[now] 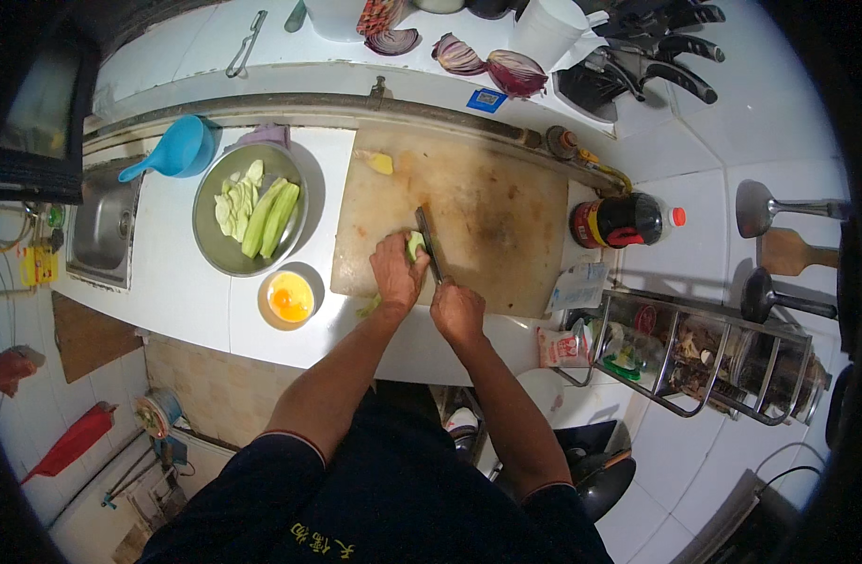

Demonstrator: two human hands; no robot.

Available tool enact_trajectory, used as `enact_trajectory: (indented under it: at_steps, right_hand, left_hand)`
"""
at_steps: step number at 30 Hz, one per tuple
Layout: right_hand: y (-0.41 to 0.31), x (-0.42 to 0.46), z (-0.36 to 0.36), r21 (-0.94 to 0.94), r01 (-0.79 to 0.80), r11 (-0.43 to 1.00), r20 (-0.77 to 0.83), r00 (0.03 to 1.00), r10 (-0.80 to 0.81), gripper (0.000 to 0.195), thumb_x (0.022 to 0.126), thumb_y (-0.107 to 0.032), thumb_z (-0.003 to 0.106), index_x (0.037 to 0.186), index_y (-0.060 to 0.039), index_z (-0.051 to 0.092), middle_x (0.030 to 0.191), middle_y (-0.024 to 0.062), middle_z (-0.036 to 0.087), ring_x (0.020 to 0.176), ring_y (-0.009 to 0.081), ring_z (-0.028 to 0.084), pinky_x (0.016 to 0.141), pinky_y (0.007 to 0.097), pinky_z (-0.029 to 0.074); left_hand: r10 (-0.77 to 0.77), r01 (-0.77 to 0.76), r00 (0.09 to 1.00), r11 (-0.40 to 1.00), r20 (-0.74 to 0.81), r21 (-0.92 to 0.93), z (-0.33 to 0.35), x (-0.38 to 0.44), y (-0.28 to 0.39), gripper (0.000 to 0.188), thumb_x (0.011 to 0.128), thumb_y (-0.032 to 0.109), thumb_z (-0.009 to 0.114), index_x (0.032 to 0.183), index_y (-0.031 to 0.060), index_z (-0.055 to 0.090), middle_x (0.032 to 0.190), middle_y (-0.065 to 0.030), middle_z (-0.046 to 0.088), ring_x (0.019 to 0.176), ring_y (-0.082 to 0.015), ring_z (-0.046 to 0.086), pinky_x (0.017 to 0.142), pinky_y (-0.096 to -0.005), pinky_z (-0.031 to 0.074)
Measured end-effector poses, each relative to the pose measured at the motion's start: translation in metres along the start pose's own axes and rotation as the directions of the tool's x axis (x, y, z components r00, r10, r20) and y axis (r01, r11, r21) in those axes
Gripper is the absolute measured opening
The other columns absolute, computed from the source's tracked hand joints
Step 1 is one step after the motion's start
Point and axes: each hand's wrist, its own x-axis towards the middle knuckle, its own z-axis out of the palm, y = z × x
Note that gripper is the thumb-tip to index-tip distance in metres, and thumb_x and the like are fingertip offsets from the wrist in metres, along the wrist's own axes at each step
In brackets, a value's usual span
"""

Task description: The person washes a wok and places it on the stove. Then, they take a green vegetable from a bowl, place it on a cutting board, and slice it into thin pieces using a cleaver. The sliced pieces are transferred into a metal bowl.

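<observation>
My left hand point(398, 275) presses a pale green vegetable piece point(416, 244), perhaps peeled luffa, against a worn cutting board point(473, 162). In my right hand point(458, 310) is the handle of a kitchen knife point(427, 240), its blade standing close along the right side of that piece. Whether the edge touches the vegetable, I cannot tell. Left of the board, a steel bowl point(207, 247) holds pale slices point(237, 204) and two peeled green lengths point(272, 218). A green scrap point(368, 307) lies by my left wrist. Toward the board's far edge sits a yellow piece of ginger point(382, 163).
A small bowl of raw egg point(291, 296) stands near the counter's front edge. Farther left are a blue ladle point(184, 148) and a sink point(101, 233). A dark sauce bottle point(625, 220) lies right of the board, above a metal rack point(699, 352). Cut onions point(517, 72) rest on the ledge.
</observation>
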Motion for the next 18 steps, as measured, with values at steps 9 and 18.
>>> enact_trajectory:
  at_steps: [9, 18]
  right_hand:
    - [-0.002, -0.035, -0.026, -0.025, 0.006, 1.0, 0.041, 0.999, -0.005, 0.026, 0.098, -0.022, 0.05, 0.094, 0.0002, 0.064, 0.074, 0.0257, 0.068, 0.071, 0.0425, 0.069, 0.068, 0.0546, 0.054]
    - [0.001, -0.005, 0.002, 0.001, 0.007, 1.0, 0.018, 1.0, -0.007, 0.023, 0.091, -0.015, 0.054, 0.094, 0.0028, 0.068, 0.072, 0.0242, 0.069, 0.07, 0.0414, 0.07, 0.069, 0.0529, 0.055]
  left_hand:
    - [0.007, -0.008, 1.0, 0.999, -0.025, -0.034, -0.002, -0.003, -0.006, 0.036, 0.082, 0.02, 0.074, 0.113, 0.008, 0.061, 0.108, -0.0126, 0.063, 0.106, -0.0352, 0.056, 0.088, -0.0466, 0.041]
    - [0.019, -0.021, 0.999, 0.999, -0.047, -0.025, 0.002, -0.001, -0.002, 0.035, 0.082, 0.02, 0.073, 0.113, 0.0089, 0.061, 0.107, -0.0117, 0.063, 0.105, -0.0346, 0.056, 0.089, -0.0474, 0.041]
